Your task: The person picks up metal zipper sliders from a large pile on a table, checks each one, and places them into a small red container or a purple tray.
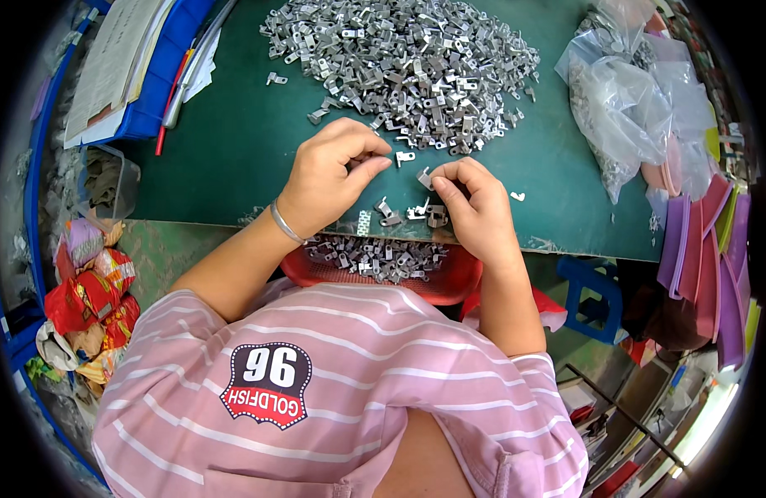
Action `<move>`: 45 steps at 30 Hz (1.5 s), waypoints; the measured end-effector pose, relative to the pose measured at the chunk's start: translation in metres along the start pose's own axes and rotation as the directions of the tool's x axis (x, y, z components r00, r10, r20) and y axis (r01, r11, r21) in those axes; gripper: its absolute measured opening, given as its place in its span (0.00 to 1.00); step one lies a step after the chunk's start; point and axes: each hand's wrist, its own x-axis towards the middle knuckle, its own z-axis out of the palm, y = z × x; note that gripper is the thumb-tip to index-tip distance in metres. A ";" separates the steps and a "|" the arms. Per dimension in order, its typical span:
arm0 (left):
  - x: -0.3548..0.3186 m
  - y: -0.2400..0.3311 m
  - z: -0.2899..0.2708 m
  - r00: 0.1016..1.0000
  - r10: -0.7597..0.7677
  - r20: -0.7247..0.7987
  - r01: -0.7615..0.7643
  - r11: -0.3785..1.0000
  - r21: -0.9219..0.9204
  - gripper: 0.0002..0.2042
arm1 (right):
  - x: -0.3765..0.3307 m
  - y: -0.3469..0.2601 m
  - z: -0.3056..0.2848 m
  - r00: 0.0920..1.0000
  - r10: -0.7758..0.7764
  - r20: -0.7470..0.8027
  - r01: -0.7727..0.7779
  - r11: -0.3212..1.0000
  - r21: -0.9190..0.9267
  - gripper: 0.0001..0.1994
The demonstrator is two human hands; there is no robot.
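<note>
My right hand (pixel 480 212) pinches a small metal bracket (pixel 425 178) between thumb and forefinger, over the green tabletop. To its left, my left hand (pixel 326 176) has its fingers curled and thumb near the forefinger; whether anything is between them is hidden. A loose bent metal bracket (pixel 405 158) lies just right of the left fingertips. Several more brackets (pixel 389 213) rest near the table's front edge, between my hands. Beyond both hands rises a large heap of the same silver brackets (pixel 416 66).
Below the table edge, a red plastic basket (pixel 457 286) holds more brackets. Clear plastic bags (pixel 619 108) of metal parts sit at the right. A blue tray (pixel 163 91) with papers stands at the left, by a clear bin (pixel 127 183). A blue stool (pixel 590 295) is below right.
</note>
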 end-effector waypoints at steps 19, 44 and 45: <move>-0.014 0.008 0.004 0.997 0.074 -0.032 -0.073 0.997 0.005 0.33 | 0.021 0.004 0.023 0.898 -0.437 0.047 0.375 0.707 -0.600 0.04; -0.031 0.018 -0.018 0.822 0.114 0.557 -0.141 0.990 0.005 0.21 | -0.046 0.012 -0.001 0.804 -0.456 0.381 0.489 0.872 0.012 0.19; -0.024 0.014 -0.024 0.868 0.165 0.469 -0.207 0.978 0.038 0.19 | -0.043 0.011 -0.002 0.799 -0.472 0.373 0.507 0.862 0.003 0.18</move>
